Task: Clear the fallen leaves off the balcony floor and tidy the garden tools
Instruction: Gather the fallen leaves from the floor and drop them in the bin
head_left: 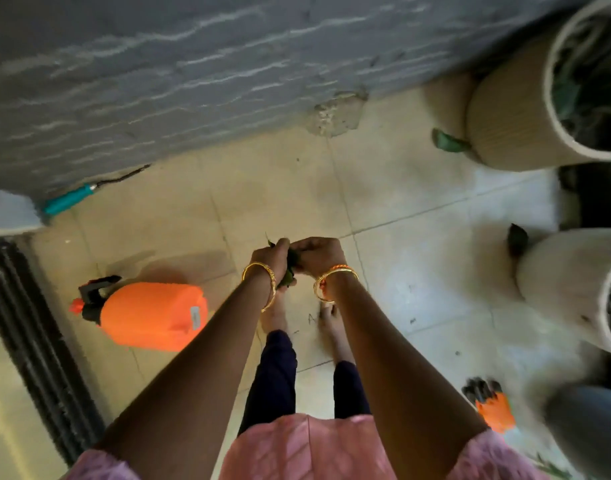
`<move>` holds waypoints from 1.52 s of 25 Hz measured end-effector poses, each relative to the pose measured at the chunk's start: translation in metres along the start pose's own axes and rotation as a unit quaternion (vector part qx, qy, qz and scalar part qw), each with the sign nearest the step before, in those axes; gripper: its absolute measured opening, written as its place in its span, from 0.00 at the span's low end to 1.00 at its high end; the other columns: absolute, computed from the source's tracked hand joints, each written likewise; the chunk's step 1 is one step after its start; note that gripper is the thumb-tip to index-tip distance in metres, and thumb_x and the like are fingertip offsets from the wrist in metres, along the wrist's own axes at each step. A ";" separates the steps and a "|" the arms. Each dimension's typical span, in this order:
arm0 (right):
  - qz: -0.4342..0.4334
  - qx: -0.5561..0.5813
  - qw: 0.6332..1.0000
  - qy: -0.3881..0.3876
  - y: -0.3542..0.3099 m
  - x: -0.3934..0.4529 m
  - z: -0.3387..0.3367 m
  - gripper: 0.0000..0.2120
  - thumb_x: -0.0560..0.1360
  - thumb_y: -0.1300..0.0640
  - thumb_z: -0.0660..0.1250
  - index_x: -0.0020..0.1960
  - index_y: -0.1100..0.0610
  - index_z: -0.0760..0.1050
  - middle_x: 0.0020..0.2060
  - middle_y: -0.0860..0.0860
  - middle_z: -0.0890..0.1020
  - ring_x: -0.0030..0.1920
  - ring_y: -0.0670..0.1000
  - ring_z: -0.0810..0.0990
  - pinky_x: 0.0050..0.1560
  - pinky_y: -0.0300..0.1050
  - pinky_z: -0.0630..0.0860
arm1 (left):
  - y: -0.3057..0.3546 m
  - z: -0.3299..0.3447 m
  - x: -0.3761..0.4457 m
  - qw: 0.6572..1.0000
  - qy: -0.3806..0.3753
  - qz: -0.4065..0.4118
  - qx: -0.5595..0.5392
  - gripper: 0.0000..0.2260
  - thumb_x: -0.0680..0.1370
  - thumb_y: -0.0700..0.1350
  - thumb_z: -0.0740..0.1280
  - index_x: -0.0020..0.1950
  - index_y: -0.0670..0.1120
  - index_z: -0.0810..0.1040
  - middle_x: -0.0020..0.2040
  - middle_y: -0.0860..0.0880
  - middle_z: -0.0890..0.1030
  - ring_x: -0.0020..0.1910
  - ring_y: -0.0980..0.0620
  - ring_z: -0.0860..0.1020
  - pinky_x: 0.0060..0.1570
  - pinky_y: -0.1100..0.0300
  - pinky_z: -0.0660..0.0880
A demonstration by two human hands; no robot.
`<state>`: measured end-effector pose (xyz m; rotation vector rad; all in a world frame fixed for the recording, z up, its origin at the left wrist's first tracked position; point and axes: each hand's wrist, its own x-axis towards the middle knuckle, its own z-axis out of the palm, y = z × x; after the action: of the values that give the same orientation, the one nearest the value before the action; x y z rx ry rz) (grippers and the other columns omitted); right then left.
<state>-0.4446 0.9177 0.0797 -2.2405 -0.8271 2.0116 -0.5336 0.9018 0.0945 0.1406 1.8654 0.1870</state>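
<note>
The person is standing on the tiled floor (383,188) with both hands held together out in front. The left hand (274,258) is gripping a bunch of green leaves (290,271), its fingers curled round them, and leaf tips are poking out above the knuckles and below the wrist. The right hand (319,254) is pressing against the same bunch from the other side with curled fingers; how exactly its fingertips are lying on the leaves cannot be told. Gold bangles (262,285) are sitting on both wrists.

Left of the fingers and a little nearer the person, an orange sprayer (151,315) is lying on its side on the floor. Farther left and beyond the fingers, a teal-handled tool (70,199) is lying at the foot of the grey wall (193,64). Far to the right and beyond the fingers, one leaf (447,142) is lying against a ribbed pot (511,129). Another dark leaf (517,239) is touching a second pot (567,271), right of the fingers. An orange and black glove (491,403) is lying on the floor, right of the fingers and much nearer the person.
</note>
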 end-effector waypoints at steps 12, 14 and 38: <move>0.082 0.284 0.947 0.127 0.042 -0.079 -0.134 0.06 0.76 0.64 0.64 0.52 0.64 0.77 0.45 0.61 0.82 0.34 0.50 0.77 0.39 0.29 0.76 | 0.039 0.098 -0.096 0.966 -0.041 0.071 0.244 0.12 0.75 0.50 0.66 0.42 0.41 0.76 0.38 0.45 0.79 0.30 0.51 0.75 0.18 0.66 0.67; 0.081 0.278 0.942 0.167 0.054 -0.076 -0.161 0.04 0.75 0.62 0.64 0.45 0.61 0.78 0.32 0.55 0.81 0.28 0.47 0.75 0.38 0.24 0.73 | 0.045 0.122 -0.108 0.965 -0.058 0.061 0.250 0.10 0.73 0.48 0.67 0.38 0.43 0.73 0.34 0.47 0.76 0.29 0.51 0.75 0.21 0.65 0.69; 0.090 -0.033 0.945 0.313 0.177 0.206 -0.389 0.36 0.69 0.64 0.66 0.74 0.55 0.57 0.75 0.57 0.52 0.72 0.62 0.60 0.70 0.55 0.64 | 0.128 0.340 0.054 0.920 -0.118 0.097 0.360 0.06 0.75 0.39 0.68 0.37 0.42 0.76 0.33 0.48 0.75 0.27 0.51 0.70 0.24 0.65 0.67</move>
<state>-0.0115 0.9736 -0.1063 -2.8210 -0.6357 1.1741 -0.2247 1.0567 -0.0300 0.8201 1.5966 -0.3800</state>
